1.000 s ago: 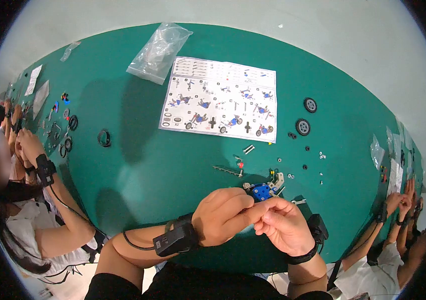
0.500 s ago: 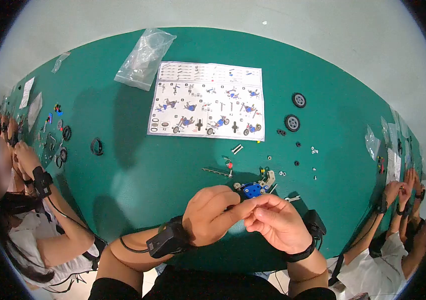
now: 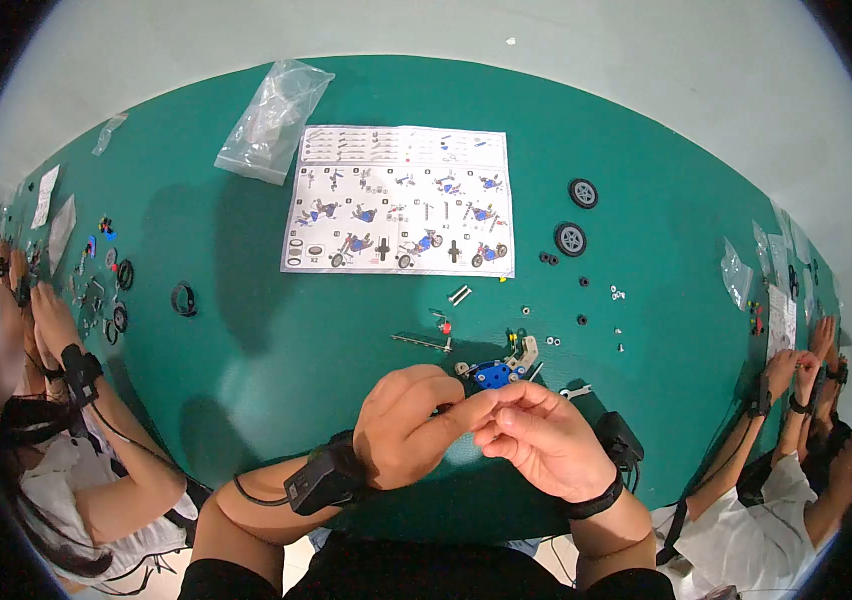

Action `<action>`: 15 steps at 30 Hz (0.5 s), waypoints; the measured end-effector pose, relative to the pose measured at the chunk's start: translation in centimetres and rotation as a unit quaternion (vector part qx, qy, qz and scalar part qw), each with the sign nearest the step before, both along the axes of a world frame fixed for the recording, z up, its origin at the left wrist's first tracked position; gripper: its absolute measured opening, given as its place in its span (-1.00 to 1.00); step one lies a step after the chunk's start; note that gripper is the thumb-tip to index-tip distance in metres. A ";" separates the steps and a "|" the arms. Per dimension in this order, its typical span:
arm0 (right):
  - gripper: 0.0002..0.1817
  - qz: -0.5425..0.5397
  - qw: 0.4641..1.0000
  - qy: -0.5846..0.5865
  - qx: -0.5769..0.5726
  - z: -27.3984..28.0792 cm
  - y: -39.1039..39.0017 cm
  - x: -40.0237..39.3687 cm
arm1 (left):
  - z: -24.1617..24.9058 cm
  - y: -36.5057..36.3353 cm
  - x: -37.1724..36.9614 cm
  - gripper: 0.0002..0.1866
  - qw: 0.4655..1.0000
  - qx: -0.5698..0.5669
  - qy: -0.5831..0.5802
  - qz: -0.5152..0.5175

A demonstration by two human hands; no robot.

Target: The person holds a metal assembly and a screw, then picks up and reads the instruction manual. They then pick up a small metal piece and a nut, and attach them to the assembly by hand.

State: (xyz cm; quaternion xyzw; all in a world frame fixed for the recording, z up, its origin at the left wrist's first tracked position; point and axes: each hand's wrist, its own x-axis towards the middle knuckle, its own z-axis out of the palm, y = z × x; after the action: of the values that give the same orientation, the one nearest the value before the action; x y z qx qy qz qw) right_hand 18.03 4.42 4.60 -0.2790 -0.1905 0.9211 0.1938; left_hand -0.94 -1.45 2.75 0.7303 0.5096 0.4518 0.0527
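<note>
We see our left hand [image 3: 411, 425] and right hand [image 3: 551, 445] meeting at the fingertips, fingers curled inward; we cannot tell what, if anything, they pinch; just beyond them on the worktop [image 3: 346, 330] lies the blue model assembly [image 3: 493, 377], a spanner [image 3: 576, 391] to its right; we judge it light and stiff, best held by its blue middle, clear of the pale bent bar [image 3: 526, 353].

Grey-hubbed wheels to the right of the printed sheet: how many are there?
2: the farther wheel and, just nearer the wearer, the closer wheel, both on the green table. None there appears hidden.
</note>
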 end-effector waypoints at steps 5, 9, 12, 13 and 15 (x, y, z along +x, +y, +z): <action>-0.73 -0.005 0.999 -0.031 -0.016 0.6 -0.1 -0.4 | -0.6 -0.1 -0.3 -0.55 1.000 0.003 -0.013 -0.027; -0.75 0.006 1.000 -0.022 -0.013 0.2 -0.1 -0.1 | -0.2 -0.2 -0.2 -0.55 1.000 0.000 -0.009 -0.020; -0.76 -0.008 1.000 0.006 -0.006 -0.5 -0.1 0.1 | 0.0 -0.2 0.0 -0.54 1.000 0.003 0.001 -0.012; -0.76 -0.011 1.000 0.010 -0.008 -0.6 -0.1 0.1 | 0.0 -0.2 0.0 -0.53 1.000 0.008 0.001 -0.008; -0.77 -0.018 1.000 0.018 -0.013 -0.6 -0.2 0.1 | -0.1 0.0 0.2 -0.51 1.000 0.019 0.001 0.001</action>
State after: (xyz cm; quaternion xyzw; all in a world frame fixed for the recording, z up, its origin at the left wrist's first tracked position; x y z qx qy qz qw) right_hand 18.09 4.25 4.05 -0.2687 -0.1700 0.9245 0.2101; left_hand -0.75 -1.49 2.69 0.7315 0.5015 0.4605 0.0379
